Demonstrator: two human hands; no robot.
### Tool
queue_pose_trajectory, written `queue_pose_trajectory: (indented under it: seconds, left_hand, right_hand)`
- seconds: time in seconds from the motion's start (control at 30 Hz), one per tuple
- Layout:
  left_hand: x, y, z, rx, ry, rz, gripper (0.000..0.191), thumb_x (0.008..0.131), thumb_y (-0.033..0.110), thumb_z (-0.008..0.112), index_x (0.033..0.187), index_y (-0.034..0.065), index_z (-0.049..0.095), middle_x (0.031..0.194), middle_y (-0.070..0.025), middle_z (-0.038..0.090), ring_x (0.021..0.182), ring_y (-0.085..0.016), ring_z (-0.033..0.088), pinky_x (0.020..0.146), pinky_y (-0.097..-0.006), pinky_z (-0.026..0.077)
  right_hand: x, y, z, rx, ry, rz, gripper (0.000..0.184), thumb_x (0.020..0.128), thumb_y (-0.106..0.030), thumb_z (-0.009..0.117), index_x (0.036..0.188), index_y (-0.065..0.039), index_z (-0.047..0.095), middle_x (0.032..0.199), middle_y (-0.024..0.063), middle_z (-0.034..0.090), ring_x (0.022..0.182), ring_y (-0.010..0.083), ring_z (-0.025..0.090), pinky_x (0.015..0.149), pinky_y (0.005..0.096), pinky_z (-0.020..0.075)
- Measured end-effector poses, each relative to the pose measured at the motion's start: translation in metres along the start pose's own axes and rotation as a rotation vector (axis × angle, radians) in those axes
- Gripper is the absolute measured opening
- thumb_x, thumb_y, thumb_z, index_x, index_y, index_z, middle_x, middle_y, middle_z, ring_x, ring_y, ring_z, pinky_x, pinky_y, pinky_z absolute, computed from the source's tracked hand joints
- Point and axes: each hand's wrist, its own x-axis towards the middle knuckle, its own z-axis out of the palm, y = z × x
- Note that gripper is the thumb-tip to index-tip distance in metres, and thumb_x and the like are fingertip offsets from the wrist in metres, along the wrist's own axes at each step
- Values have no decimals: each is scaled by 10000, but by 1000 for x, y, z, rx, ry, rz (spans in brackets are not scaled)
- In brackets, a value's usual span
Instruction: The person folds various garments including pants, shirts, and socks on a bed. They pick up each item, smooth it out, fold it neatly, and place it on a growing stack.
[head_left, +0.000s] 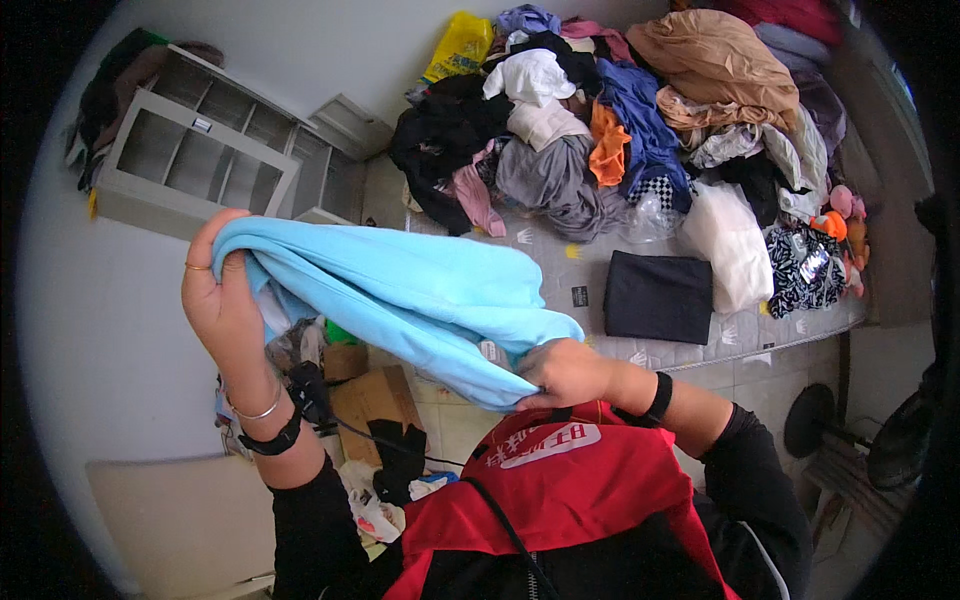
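Note:
A light blue cloth garment (397, 262) hangs stretched in the air between my two hands. My left hand (225, 289), raised on the left, grips one end, with the fabric draped over the fingers. At the lower right, my right hand (566, 371) clutches the other end in a closed grip. Inside the garment's opening a small white label shows. Behind it, a folded black cloth (658, 298) lies flat on the mattress (547, 277).
A big pile of clothes (547, 150) covers the back of the mattress, next to a tan bundle (712, 64). White bagged bedding (727, 247) and a patterned cloth (806, 274) lie to the right. A cabinet (202, 150) stands left, a cardboard box (375, 405) on the floor, a fan (814, 420) right.

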Motion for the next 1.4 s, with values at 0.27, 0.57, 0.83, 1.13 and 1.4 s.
queue_pose_trajectory:
  seconds: [0.27,0.57,0.83,1.13,1.4]
  left_hand:
    - [-3,-12,-24,104,83,8,224,915,-37,501,1097,-2,627,1044,-77,646,939,-131,590,868,-245,456]
    - [-13,-4,-63,153,102,164,282,873,-96,459,1094,-8,610,1048,-117,629,978,-178,597,911,-299,460]
    - [-24,2,-86,173,163,210,297,837,-129,437,1064,-26,599,1004,-150,602,931,-212,599,835,-345,522]
    - [-25,5,-113,227,-58,249,245,837,-55,444,1016,-21,608,970,-165,604,879,-223,584,797,-323,483]
    - [-48,-98,-145,273,-127,-405,275,869,11,517,1121,-19,623,1098,-100,642,1029,-196,590,936,-298,432]
  right_hand:
    - [3,-10,7,178,237,23,247,856,-251,664,832,-17,586,796,131,554,726,343,575,649,420,459]
    - [-5,2,-18,164,85,141,282,847,-305,681,942,-43,638,901,131,594,769,341,598,668,396,479]
    - [-6,41,-54,71,-47,265,225,806,-262,710,858,-49,656,956,160,626,823,346,603,695,417,475]
    - [101,126,-43,-172,72,-218,317,744,-267,760,924,-29,653,1094,166,606,1017,349,576,864,423,459]
    - [67,145,-87,-29,400,207,218,819,-131,708,981,-30,602,870,102,638,773,233,638,692,318,514]
